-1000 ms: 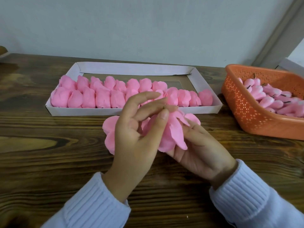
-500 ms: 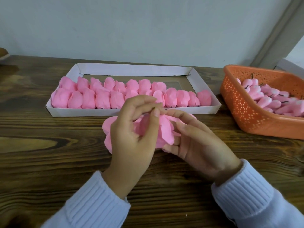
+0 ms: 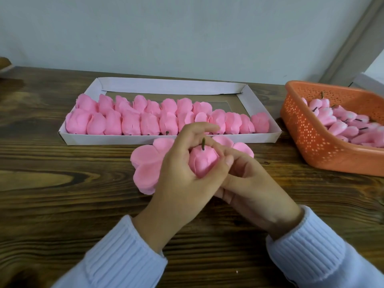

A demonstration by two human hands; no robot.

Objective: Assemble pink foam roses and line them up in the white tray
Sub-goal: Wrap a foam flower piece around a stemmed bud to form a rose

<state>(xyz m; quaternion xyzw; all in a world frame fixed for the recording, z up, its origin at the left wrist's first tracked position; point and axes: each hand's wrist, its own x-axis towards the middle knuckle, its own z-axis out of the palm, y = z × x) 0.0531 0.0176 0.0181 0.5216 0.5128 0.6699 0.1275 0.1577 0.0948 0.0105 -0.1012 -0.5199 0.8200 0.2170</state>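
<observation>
Left hand [image 3: 180, 175] and right hand [image 3: 255, 183] share a closed grip on one rose [image 3: 202, 163], stem up, just before the tray [image 3: 166, 140]; wrapping seems finished, so next comes lining it up

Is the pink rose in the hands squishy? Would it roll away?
Probably squishy: the rose bulges between the left hand and right hand gripping it. Likely very light, being thin foam petals. It looks rounded, so it might roll a little, though its short stem could stop it.
</observation>
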